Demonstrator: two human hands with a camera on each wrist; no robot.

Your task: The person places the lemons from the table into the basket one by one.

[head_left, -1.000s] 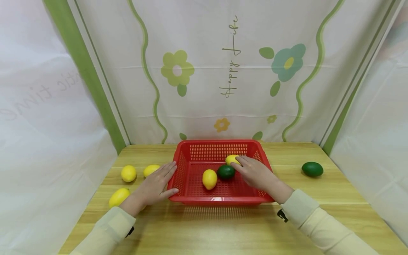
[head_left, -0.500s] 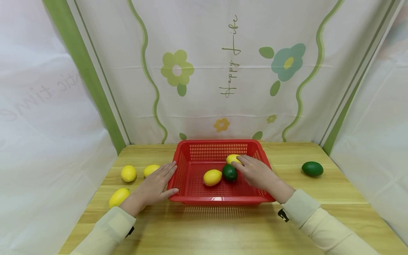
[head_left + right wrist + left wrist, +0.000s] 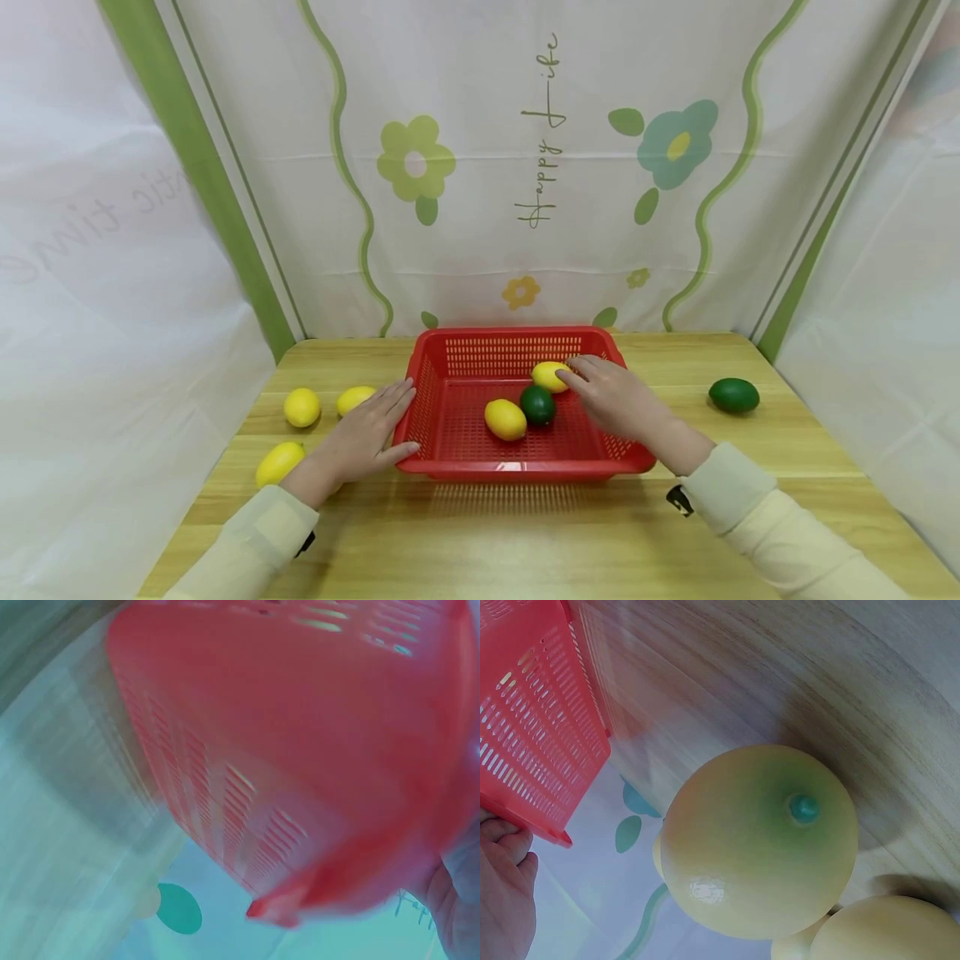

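A red plastic basket [image 3: 517,468] stands on the table with two lemons and a dark green, lemon-shaped fruit [image 3: 537,405] inside. The left hand [image 3: 360,437] rests on the basket's left rim with its fingers extended. Over the right side of the basket is the right hand [image 3: 622,400], its fingers loose beside the back lemon [image 3: 550,377]; whether a fingertip still touches it is hard to tell. The front lemon [image 3: 506,420] lies against or very near the green fruit. In the right wrist view, the basket wall [image 3: 315,712] hides the fruit.
Left of the basket lie three lemons: one far left [image 3: 302,407], one partly behind the left hand [image 3: 355,401], one by the left wrist [image 3: 280,464]. Another dark green fruit [image 3: 734,395] lies at the right. A printed curtain [image 3: 472,233] hangs behind the wooden table [image 3: 480,542].
The right hand has let go of the back lemon and drawn slightly right. The front lemon has rolled right and turned, and the green fruit has turned. The left hand has stayed put.
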